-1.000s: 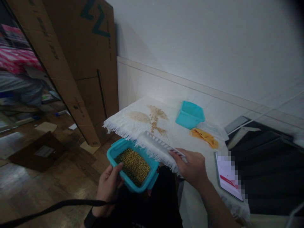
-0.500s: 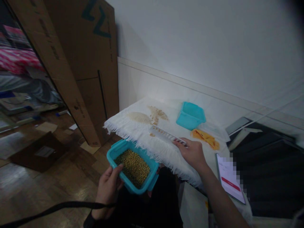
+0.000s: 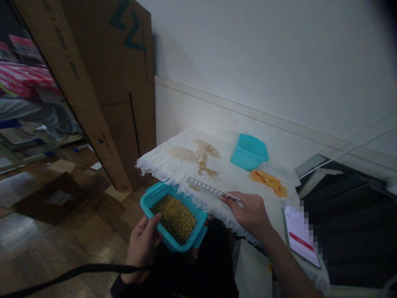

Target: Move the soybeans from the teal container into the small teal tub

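My left hand (image 3: 142, 245) grips the near corner of a teal container (image 3: 173, 216) filled with yellow-green beans, held just below the fringed edge of a white cloth (image 3: 186, 165) on the table. Over that edge my right hand (image 3: 251, 212) is closed on one end of a white perforated strip (image 3: 208, 190), which lies across the cloth near the fringe. A few beans sit by the strip. Farther back on the cloth lie a pale grain pile (image 3: 181, 154) and scattered beans (image 3: 206, 159).
A second teal container (image 3: 249, 152) stands at the back of the cloth, with an orange item (image 3: 268, 181) beside it. A tablet (image 3: 300, 236) lies at right. Large cardboard boxes (image 3: 102, 74) lean at left, and a black strap (image 3: 62, 275) crosses the foreground.
My right hand with the strip went out over the cloth, then drew back toward the fringe above the bean container. The left hand and container stayed put.
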### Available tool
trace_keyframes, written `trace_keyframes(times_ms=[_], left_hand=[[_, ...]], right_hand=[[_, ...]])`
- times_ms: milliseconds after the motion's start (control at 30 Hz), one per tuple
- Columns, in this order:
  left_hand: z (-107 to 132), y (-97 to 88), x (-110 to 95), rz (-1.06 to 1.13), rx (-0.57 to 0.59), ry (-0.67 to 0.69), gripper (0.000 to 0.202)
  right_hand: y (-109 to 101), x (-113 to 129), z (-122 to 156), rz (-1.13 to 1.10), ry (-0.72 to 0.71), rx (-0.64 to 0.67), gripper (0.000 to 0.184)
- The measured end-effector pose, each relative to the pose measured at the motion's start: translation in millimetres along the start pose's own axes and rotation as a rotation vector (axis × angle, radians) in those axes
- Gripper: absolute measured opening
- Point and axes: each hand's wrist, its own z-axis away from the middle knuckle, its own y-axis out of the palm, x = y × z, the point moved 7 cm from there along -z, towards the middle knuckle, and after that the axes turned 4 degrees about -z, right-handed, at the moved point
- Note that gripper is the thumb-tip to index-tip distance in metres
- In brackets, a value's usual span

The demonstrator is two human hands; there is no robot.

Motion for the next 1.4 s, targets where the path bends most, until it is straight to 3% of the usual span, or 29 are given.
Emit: trace_keyframes(times_ms=[100, 167, 300, 467, 967, 1400], left_hand=[[-2, 1.5, 1, 0.015, 0.010, -0.002, 0.024], [-2, 1.4, 3, 0.021, 0.013, -0.003, 0.024], [-2, 0.0, 6, 0.020, 0.016, 0.000, 0.023], [1, -2.8, 6, -0.016, -0.016, -0.036, 0.024], [2, -1.4, 3, 0.020, -0.010, -0.053, 0.023], [0, -3.1, 2, 0.001, -0.026, -0.045, 0.023]], right_hand=[[1, 18, 7, 0.020, -0.047, -0.016, 0.022], [-3, 17, 5, 0.044, -0.013, -0.055, 0.023], [-12, -13, -12, 0.135, 0.165, -0.162, 0.027], [-1, -48, -29, 0.145, 0.285, -0.122, 0.032], [7, -59, -39, 0.169, 0.256, -0.058, 0.031], [7, -45, -33, -0.009, 0.183, 0.007, 0.022]])
